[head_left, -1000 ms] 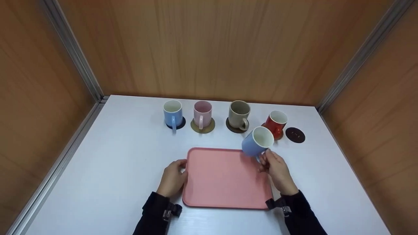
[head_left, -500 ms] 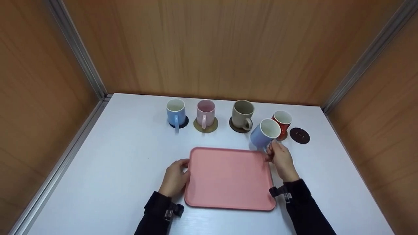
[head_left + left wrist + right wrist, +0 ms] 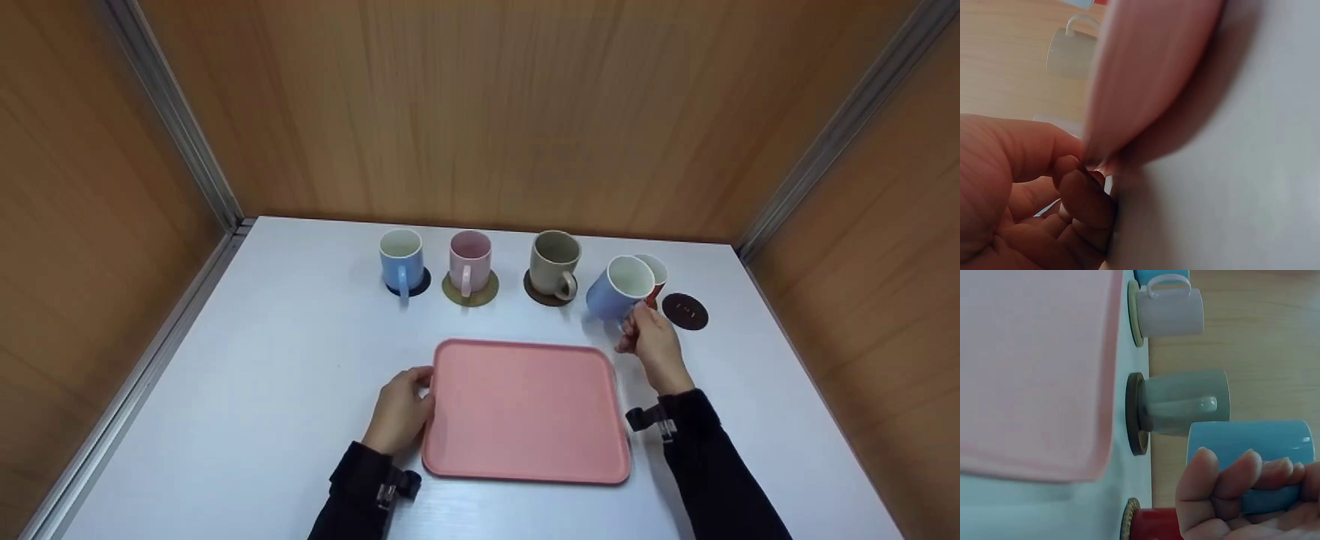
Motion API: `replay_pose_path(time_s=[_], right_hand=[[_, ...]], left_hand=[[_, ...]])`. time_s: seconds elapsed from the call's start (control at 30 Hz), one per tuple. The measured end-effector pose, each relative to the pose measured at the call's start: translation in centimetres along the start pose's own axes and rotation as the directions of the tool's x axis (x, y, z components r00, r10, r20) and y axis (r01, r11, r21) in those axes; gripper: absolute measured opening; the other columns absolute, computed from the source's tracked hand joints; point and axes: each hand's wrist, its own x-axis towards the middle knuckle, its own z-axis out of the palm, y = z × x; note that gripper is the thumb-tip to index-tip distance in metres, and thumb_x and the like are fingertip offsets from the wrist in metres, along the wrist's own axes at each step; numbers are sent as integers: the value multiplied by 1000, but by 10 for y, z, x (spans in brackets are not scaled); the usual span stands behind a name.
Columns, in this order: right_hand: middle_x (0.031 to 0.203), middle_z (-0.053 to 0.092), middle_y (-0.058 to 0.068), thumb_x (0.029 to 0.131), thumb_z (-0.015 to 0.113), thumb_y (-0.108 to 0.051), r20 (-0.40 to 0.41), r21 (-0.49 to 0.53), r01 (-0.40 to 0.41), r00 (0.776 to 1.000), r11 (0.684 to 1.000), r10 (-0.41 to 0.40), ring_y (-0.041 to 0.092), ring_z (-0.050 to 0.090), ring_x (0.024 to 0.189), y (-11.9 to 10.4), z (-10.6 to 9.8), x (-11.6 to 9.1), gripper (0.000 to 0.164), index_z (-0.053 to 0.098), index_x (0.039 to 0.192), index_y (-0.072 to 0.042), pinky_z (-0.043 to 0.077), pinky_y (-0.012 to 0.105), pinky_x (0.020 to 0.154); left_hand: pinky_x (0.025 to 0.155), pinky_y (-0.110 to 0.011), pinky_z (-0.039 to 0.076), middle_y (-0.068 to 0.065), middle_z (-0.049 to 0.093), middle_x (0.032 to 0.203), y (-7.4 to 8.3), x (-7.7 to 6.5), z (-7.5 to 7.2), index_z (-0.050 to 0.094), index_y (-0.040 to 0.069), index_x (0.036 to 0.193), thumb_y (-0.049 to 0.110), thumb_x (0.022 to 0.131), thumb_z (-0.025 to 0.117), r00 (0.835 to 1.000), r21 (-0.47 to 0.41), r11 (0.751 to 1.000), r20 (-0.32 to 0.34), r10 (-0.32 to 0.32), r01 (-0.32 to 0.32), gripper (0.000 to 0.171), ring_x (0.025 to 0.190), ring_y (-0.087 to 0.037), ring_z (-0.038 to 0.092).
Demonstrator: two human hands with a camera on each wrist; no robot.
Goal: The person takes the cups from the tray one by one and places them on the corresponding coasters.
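My right hand (image 3: 654,341) grips a light blue mug (image 3: 613,294) by its handle and holds it up, slightly tilted, above the table. In the head view this mug overlaps a red mug (image 3: 658,276) behind it, hiding most of it. The right wrist view has curled fingers across the side of the blue mug (image 3: 1252,439). My left hand (image 3: 399,411) is at the left edge of a pink rectangular tray (image 3: 525,412), its thumb and fingertips pinching the rim. Close up in the left wrist view, the tray (image 3: 1145,62) tapers down to those fingertips.
Along the back stand another blue mug (image 3: 402,264), a pink mug (image 3: 469,262) and a beige mug (image 3: 553,262), each on a round coaster. A bare dark coaster (image 3: 685,311) lies at the right. Wooden panels (image 3: 480,112) enclose the white table (image 3: 262,375).
My right hand has carried the blue mug from over the tray's back right corner to the back right, in front of the red mug. My left hand stays at the tray's edge.
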Motion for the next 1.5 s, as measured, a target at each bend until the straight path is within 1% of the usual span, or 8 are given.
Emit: replay_pose_path(time_s=[0.23, 0.4, 0.53, 0.7, 0.87, 1.03, 1.17, 1.5], right_hand=[[80, 48, -2, 118, 33, -36, -13, 0, -19, 1000, 1000, 19, 13, 53, 67, -4, -21, 1, 42, 45, 87, -10, 58, 28, 69], [78, 48, -3, 118, 33, -37, 4, -21, -21, 1000, 1000, 21, 13, 52, 65, -5, -33, -5, 44, 44, 85, -11, 57, 27, 67], [75, 46, -5, 118, 31, -38, 23, -47, -44, 999, 998, 45, 12, 48, 65, -9, -50, -13, 44, 44, 85, -12, 52, 27, 64], [75, 46, -6, 118, 29, -40, 33, -151, -100, 994, 983, 106, 11, 46, 65, -17, -83, -23, 44, 45, 88, -13, 51, 26, 63], [76, 48, -8, 117, 27, -43, -4, -282, -148, 988, 948, 153, 10, 47, 65, -26, -115, -23, 46, 46, 86, -14, 53, 26, 65], [75, 50, -8, 115, 23, -45, -115, -350, -167, 984, 922, 134, 10, 51, 68, -29, -133, -7, 48, 47, 90, -12, 58, 28, 70], [73, 49, -8, 114, 21, -42, -164, -342, -162, 980, 926, 111, 11, 53, 71, -25, -134, 18, 48, 47, 90, -11, 60, 28, 74], [73, 49, -5, 116, 24, -38, -173, -114, -194, 970, 974, 173, 12, 53, 71, -4, -123, 56, 45, 46, 89, -9, 59, 29, 73]], left_hand=[[92, -41, 57, -16, 73, 122, -2, 0, 1, 64, -3, 140, 8, 99, 68, 1000, 1, 1000, 0, 17, -17, 43, 98, -22, 67], [107, -51, 56, -15, 73, 123, -2, -1, 1, 64, -2, 141, 8, 99, 68, 1000, -5, 1000, -7, 7, -7, 43, 118, -32, 69], [110, -52, 54, -15, 73, 123, -1, -1, 2, 64, -3, 141, 8, 99, 67, 1000, -13, 1000, -6, 8, -8, 43, 122, -34, 68], [110, -52, 54, -15, 74, 121, 1, 0, 2, 65, -3, 140, 9, 100, 68, 1000, -15, 1000, -15, 15, -15, 42, 121, -34, 69], [102, -47, 57, -14, 73, 122, 1, 0, 1, 65, -1, 141, 9, 99, 67, 1000, -8, 1000, -5, -6, 6, 44, 110, -27, 68], [103, -48, 57, -13, 73, 123, -1, -1, 1, 64, -1, 142, 10, 99, 67, 1000, -2, 1000, -2, -18, 18, 45, 111, -26, 68], [107, -50, 56, -15, 73, 124, -2, -2, 1, 64, -2, 141, 10, 99, 68, 1000, -15, 1000, -13, -15, 15, 44, 117, -31, 68], [110, -52, 55, -16, 73, 126, -1, -1, 1, 65, -1, 141, 12, 101, 69, 1000, -24, 1000, -18, 1, -2, 42, 124, -35, 68]])
